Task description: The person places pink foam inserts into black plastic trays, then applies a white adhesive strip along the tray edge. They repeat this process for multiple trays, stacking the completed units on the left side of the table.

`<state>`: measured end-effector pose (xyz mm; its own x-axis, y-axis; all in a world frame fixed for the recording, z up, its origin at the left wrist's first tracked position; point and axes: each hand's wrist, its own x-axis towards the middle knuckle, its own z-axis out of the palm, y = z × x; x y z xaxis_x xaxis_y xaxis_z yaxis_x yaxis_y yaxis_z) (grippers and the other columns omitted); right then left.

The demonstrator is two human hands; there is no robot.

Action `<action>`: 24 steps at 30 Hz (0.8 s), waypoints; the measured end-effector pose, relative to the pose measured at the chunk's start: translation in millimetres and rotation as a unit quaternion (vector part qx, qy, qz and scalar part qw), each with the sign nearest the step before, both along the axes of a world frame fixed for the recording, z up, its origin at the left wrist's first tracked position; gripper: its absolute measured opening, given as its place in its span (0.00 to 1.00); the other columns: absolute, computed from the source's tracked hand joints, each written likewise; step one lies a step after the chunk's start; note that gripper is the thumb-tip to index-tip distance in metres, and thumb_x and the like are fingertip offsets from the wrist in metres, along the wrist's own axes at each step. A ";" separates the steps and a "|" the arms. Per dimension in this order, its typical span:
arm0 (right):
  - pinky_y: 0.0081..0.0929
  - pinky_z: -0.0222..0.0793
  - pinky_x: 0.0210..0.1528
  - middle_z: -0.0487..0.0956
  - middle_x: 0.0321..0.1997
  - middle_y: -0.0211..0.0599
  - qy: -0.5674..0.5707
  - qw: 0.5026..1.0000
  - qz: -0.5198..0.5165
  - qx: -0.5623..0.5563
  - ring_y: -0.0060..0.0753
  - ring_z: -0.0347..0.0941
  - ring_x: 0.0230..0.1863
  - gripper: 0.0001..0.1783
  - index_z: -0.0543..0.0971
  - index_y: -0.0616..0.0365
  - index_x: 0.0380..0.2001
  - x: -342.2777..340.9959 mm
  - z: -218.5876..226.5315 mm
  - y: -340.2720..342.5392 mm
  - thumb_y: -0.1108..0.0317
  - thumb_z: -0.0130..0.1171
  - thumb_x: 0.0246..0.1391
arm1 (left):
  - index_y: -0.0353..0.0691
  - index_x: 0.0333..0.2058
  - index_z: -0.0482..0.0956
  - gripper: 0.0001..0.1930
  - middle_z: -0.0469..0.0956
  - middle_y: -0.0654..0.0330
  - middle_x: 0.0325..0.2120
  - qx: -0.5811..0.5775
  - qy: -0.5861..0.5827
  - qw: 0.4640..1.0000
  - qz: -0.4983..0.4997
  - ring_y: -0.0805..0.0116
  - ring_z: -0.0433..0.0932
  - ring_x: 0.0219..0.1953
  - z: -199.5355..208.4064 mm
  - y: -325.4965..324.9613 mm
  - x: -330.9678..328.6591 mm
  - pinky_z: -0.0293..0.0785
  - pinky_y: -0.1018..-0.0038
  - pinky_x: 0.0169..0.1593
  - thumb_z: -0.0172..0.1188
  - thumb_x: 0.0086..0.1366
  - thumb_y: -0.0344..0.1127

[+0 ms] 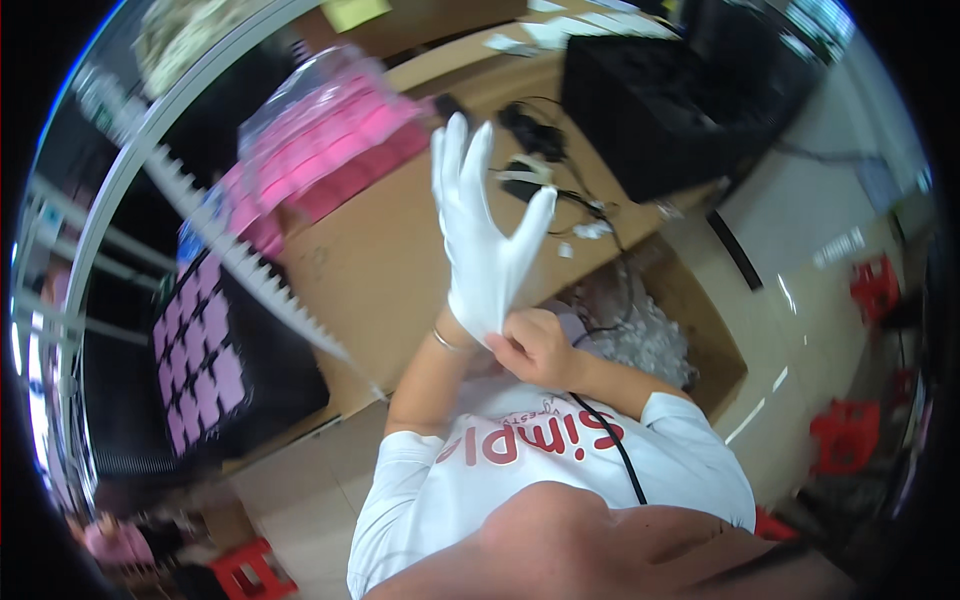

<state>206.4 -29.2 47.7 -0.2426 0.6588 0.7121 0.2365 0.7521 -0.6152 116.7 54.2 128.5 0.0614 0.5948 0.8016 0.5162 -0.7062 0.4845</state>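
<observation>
Pieces of lilac material (203,352) lie in a grid on a black holder (283,345) at the worktop's left end; whether the holder rests on the worktop (365,265) I can't tell. A pale notched rail (228,248) slants in front of that end. Beyond it, along the far left edge, sits a pink bundle (345,130) partly covered in clear plastic.

Over the middle of the worktop I hold up my left hand (474,238), wearing a white knit glove (490,262). My gloved fingers point away from me, slightly parted, with the thumb spread wide. A bracelet (447,343) circles the wrist just below the cuff. My bare right hand (537,346) pinches that cuff between thumb and forefinger, drawing it to a peak; its other fingers are curled.

I judge this glove nearly on: fingers, thumb and palm are covered, and the cuff has yet to lie flat. My right hand is uncovered, and I can't see a second glove.

Right of my hands, below the near edge, crumpled white plastic (660,340) fills part of a cardboard box (712,325). A black box (625,125) stands at the worktop's right end.
</observation>
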 end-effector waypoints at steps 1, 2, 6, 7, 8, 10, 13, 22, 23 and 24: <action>0.37 0.59 0.23 0.66 0.16 0.39 -0.010 1.000 -0.014 -0.020 0.41 0.65 0.18 0.11 0.69 0.58 0.21 18.0 2.9 1.9 0.71 0.59 0.54 | 0.34 0.63 0.59 0.38 0.55 0.43 0.65 -0.050 -0.029 0.995 -0.086 0.43 0.55 0.66 -6.8 10.7 20.1 0.54 0.58 0.66 0.67 0.58 0.38; 0.37 0.60 0.24 0.67 0.17 0.39 -0.023 0.998 -0.031 -0.041 0.41 0.66 0.19 0.10 0.70 0.58 0.22 38.9 8.2 8.6 0.71 0.59 0.55 | 0.32 0.63 0.58 0.38 0.56 0.43 0.65 -0.103 -0.060 0.977 -0.174 0.45 0.56 0.66 -16.9 26.3 43.6 0.55 0.61 0.66 0.66 0.59 0.38; 0.24 0.68 0.39 0.75 0.30 0.33 0.061 0.975 -0.213 -0.018 0.26 0.71 0.32 0.08 0.75 0.60 0.28 186.5 27.9 94.5 0.71 0.51 0.61 | 0.31 0.65 0.54 0.32 0.54 0.47 0.67 -0.408 -0.285 0.772 -0.395 0.54 0.52 0.69 -52.3 82.0 116.6 0.51 0.62 0.69 0.51 0.70 0.43; 0.27 0.70 0.38 0.76 0.31 0.35 0.135 0.955 -0.264 -0.019 0.28 0.73 0.33 0.07 0.75 0.59 0.28 248.8 36.9 123.3 0.71 0.51 0.61 | 0.30 0.65 0.54 0.31 0.52 0.47 0.67 -0.454 -0.312 0.722 -0.420 0.53 0.51 0.70 -50.0 95.2 126.4 0.50 0.61 0.69 0.50 0.70 0.42; 0.26 0.71 0.40 0.77 0.33 0.37 0.141 0.898 -0.413 0.051 0.29 0.75 0.34 0.10 0.76 0.59 0.30 320.8 34.8 152.4 0.68 0.48 0.62 | 0.30 0.65 0.54 0.30 0.51 0.46 0.68 -0.499 -0.333 0.665 -0.445 0.51 0.50 0.70 -47.2 108.1 137.0 0.49 0.60 0.70 0.48 0.71 0.42; 0.41 0.69 0.49 0.79 0.41 0.49 0.071 0.753 -0.650 0.073 0.47 0.75 0.44 0.19 0.79 0.62 0.38 461.6 25.2 185.3 0.58 0.45 0.64 | 0.26 0.66 0.46 0.35 0.41 0.44 0.70 -0.561 -0.362 0.598 -0.444 0.49 0.41 0.72 -52.7 136.8 165.6 0.43 0.56 0.71 0.48 0.70 0.43; 0.42 0.60 0.61 0.73 0.57 0.51 0.242 0.733 -0.590 -0.237 0.51 0.67 0.60 0.33 0.72 0.64 0.53 538.1 2.1 212.3 0.44 0.37 0.65 | 0.26 0.67 0.34 0.42 0.31 0.42 0.70 -0.623 -0.399 0.548 -0.391 0.49 0.31 0.72 -58.8 162.9 196.7 0.37 0.56 0.72 0.48 0.70 0.47; 0.46 0.54 0.66 0.67 0.64 0.54 0.429 0.700 -0.391 -0.415 0.50 0.61 0.65 0.44 0.66 0.68 0.58 578.3 -10.5 265.0 0.34 0.33 0.62 | 0.24 0.66 0.29 0.48 0.28 0.40 0.69 -0.622 -0.369 0.545 -0.425 0.50 0.28 0.72 -59.9 174.3 213.2 0.30 0.56 0.72 0.47 0.68 0.54; 0.46 0.54 0.66 0.68 0.63 0.56 0.426 0.693 -0.400 -0.422 0.52 0.62 0.65 0.45 0.66 0.70 0.57 575.4 -8.5 268.3 0.33 0.33 0.62 | 0.24 0.66 0.29 0.48 0.28 0.40 0.69 -0.620 -0.366 0.550 -0.424 0.50 0.28 0.72 -60.7 173.6 214.4 0.29 0.56 0.72 0.48 0.67 0.54; 0.47 0.54 0.66 0.68 0.62 0.57 0.430 0.677 -0.408 -0.436 0.54 0.62 0.64 0.45 0.67 0.70 0.56 584.8 -7.8 269.2 0.33 0.33 0.61 | 0.24 0.66 0.29 0.48 0.28 0.39 0.69 -0.618 -0.359 0.553 -0.428 0.50 0.29 0.72 -58.8 173.6 217.5 0.29 0.57 0.72 0.48 0.67 0.54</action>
